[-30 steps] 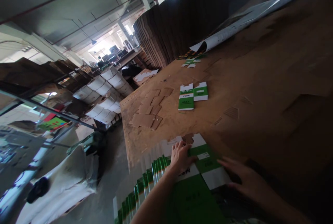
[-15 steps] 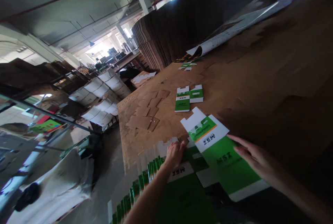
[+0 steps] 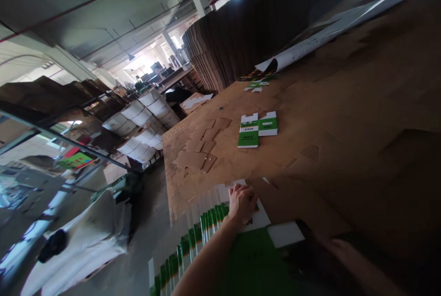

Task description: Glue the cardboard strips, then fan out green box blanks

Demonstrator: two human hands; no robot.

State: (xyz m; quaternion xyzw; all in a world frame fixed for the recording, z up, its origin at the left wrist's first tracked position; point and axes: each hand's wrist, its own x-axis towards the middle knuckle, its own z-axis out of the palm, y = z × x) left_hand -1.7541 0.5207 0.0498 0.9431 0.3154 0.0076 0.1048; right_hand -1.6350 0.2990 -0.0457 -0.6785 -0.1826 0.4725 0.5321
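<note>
We judged the green carton point(image 3: 257, 249) light, creasable, best held by its edges.
Our left hand point(image 3: 242, 202) half-curled over it; its grip, and our right hand's point(image 3: 339, 248), we couldn't tell.

Cartons point(image 3: 248, 138) on table point(image 3: 310, 112) (rolls point(image 3: 137, 150) left).

- The left forearm point(image 3: 208, 255), bare, slants up and rightward from the bottom edge of the view.
- The left wrist point(image 3: 230, 224) looks nearly in line with it.
- The left hand point(image 3: 242, 203) has its back showing, knuckles raised and fingers point(image 3: 237, 188) curled.
- The right forearm point(image 3: 374, 269) slants in from the lower right, dim and blurred.
- The right hand point(image 3: 339, 244) sits lower than the left, well apart from it; shadow hides its finger pose.
</note>
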